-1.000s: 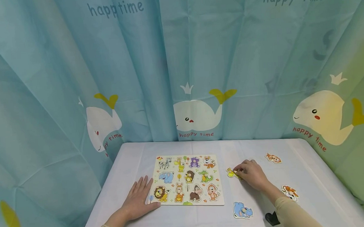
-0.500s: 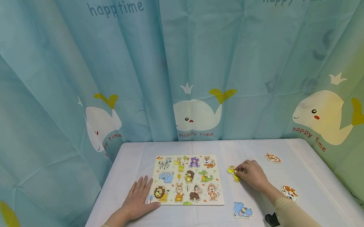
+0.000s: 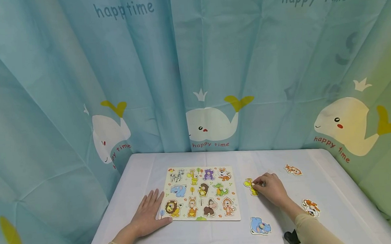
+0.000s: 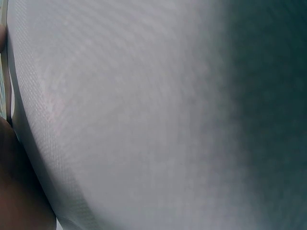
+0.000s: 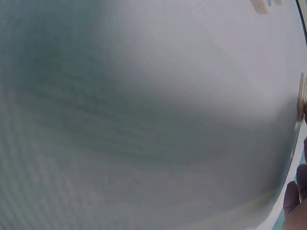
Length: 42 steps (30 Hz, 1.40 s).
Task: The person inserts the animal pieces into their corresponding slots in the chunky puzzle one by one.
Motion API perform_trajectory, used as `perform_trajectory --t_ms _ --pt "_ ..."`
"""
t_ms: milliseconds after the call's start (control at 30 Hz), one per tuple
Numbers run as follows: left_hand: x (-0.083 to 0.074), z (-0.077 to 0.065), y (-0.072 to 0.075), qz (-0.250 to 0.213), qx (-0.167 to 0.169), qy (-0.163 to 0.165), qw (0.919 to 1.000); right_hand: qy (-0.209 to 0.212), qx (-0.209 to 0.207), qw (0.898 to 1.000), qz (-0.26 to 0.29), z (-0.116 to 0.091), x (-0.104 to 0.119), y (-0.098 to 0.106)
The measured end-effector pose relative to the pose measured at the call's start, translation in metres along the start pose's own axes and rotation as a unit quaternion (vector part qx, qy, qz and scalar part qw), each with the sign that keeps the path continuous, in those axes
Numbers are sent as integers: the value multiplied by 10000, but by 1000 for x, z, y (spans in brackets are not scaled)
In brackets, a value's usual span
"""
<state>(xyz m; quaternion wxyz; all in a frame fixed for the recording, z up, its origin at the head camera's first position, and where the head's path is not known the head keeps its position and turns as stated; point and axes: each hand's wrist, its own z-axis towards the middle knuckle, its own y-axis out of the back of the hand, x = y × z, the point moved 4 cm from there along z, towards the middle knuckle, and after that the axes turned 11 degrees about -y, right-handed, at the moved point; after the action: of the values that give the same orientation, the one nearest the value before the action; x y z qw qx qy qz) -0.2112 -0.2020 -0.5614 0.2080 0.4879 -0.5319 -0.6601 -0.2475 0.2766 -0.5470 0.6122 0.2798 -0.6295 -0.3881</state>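
Observation:
In the head view my right hand [image 3: 271,188] pinches a yellow giraffe puzzle piece [image 3: 249,183] with thumb and fingertips. The piece stands head up, to the right of the animal puzzle board [image 3: 217,219]; the hand hides its right side. At the board's left edge, my left hand [image 3: 149,213] lies flat with its fingers spread, its thumb reaching the lower left corner. Animal pictures fill the board in rows, among them a giraffe in the top row. In the right wrist view some fingers [image 5: 301,184] show at the right edge; the piece there is mostly cut off.
A blue elephant piece [image 3: 260,226] lies in front of my right hand. To the right are a tiger piece [image 3: 311,207] and an orange-brown animal piece [image 3: 293,170]. A black object [image 3: 291,237] shows beside the right sleeve. A whale-print curtain [image 3: 209,62] hangs behind the table [image 3: 188,238].
The giraffe piece has turned from lying slanted to standing head up, in my right hand's pinch. My left hand and the board have stayed put.

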Motion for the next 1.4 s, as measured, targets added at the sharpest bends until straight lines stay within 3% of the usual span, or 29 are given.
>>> perform_trajectory --t_ms 400,767,1400 --pt "0 -1 0 -10 -15 -8 10000 -53 -159 9999 24 5 11 4" --pt "1 -2 -1 -86 -101 -48 9999 335 -92 9990 291 19 51 3" --pt "1 0 0 -108 1 35 9999 609 208 9968 465 39 122 -32"
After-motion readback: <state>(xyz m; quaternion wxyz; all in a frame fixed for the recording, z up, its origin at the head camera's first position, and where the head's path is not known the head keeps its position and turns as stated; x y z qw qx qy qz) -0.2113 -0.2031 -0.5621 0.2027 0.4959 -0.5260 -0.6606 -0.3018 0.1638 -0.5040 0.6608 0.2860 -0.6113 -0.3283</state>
